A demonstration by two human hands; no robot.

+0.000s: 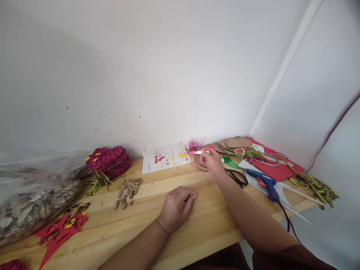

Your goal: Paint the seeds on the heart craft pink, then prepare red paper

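Note:
My right hand grips a thin paintbrush with a white handle and pink stain along it. Its tip points left, close to a small cup of pink paint by the wall. My left hand rests on the wooden table, fingers curled and thumb against the forefinger; whatever is between them is hidden. Beyond the hands lies a white sheet with small red and yellow stars and a yellow piece. A round cardboard piece is partly behind my right hand.
To the left are brown shells, a stack of magenta rounds, red scraps and a clear bag of shells. On the right lie black-handled scissors, a blue glue gun with its cord, cardboard ovals and red sheets.

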